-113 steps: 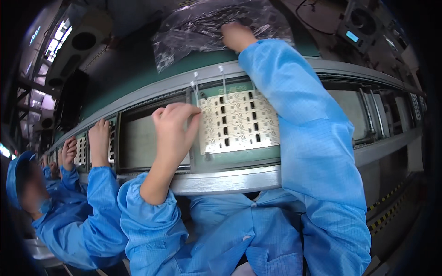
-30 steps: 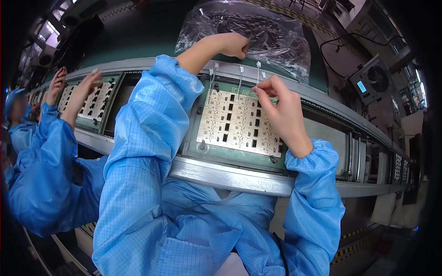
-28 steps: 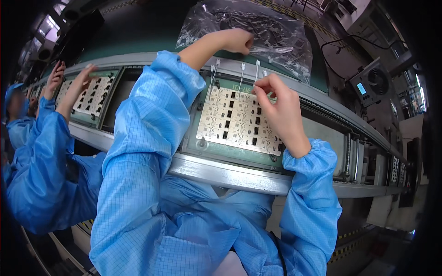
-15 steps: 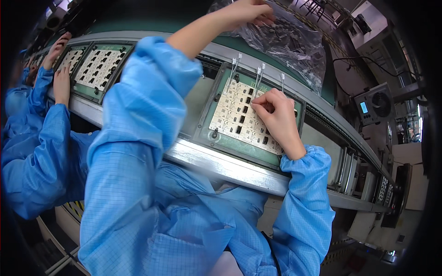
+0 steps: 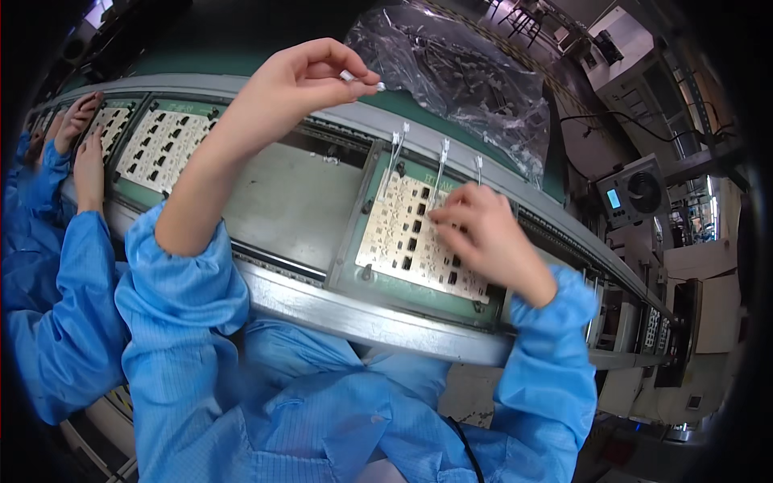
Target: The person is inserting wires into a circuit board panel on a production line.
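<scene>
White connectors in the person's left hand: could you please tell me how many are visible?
2: an inner connector in the gap of the curled left hand, and an outer connector at its fingertips. More may be hidden inside the grip.

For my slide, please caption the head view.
Left hand holding small white connectors; right hand over a cream rectangular circuit panel with black components.

Moderate light falls on the middle, leaving glare along the near metal rail [image 5: 386, 326] and glints on the plastic bag [image 5: 483, 97]. The right hand [image 5: 487, 237] looks slightly blurred. Fisheye-bent edges sink into black.
</scene>
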A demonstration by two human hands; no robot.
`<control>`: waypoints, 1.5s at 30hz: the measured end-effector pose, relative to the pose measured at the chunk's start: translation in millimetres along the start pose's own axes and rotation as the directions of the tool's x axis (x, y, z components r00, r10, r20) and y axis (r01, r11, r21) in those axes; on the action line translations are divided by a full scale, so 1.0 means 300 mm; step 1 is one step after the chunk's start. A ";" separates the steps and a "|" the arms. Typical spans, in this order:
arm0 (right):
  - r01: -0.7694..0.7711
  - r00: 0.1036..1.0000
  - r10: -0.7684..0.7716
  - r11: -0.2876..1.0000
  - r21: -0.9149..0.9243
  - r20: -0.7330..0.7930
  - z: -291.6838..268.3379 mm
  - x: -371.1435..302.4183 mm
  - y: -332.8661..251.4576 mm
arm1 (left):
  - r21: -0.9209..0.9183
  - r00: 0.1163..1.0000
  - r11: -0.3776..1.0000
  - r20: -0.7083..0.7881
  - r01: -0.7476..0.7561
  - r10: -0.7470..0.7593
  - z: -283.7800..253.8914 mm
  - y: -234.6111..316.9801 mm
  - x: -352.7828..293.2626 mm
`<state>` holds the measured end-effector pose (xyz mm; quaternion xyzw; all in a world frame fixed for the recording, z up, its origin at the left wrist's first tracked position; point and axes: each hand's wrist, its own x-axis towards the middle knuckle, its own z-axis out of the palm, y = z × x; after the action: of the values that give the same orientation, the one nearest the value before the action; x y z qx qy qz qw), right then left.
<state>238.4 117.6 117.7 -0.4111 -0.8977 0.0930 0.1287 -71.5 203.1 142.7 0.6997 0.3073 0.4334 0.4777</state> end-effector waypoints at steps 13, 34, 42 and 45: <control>0.350 0.916 -0.264 0.893 0.284 -0.301 0.254 1.060 0.871 | 0.847 0.889 0.530 -0.206 -0.047 0.409 0.018 -0.054 -0.003; 0.192 0.969 -0.243 0.855 -0.482 -0.044 0.022 0.739 0.561 | 0.896 0.905 0.304 -0.386 0.323 0.178 -0.071 -0.296 0.062; -0.073 0.997 0.068 0.900 0.429 0.025 -0.085 0.727 0.812 | 0.904 0.901 0.304 -0.374 0.301 0.219 -0.077 -0.269 0.067; -0.211 0.977 0.212 0.971 -0.112 0.001 -0.021 0.902 0.756 | 0.896 0.884 0.270 -0.413 0.351 0.220 -0.108 -0.270 0.033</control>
<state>232.1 470.3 103.6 -0.5104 -0.8533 0.0584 0.0891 -97.7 253.3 75.5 0.7042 0.6384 0.2897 -0.1122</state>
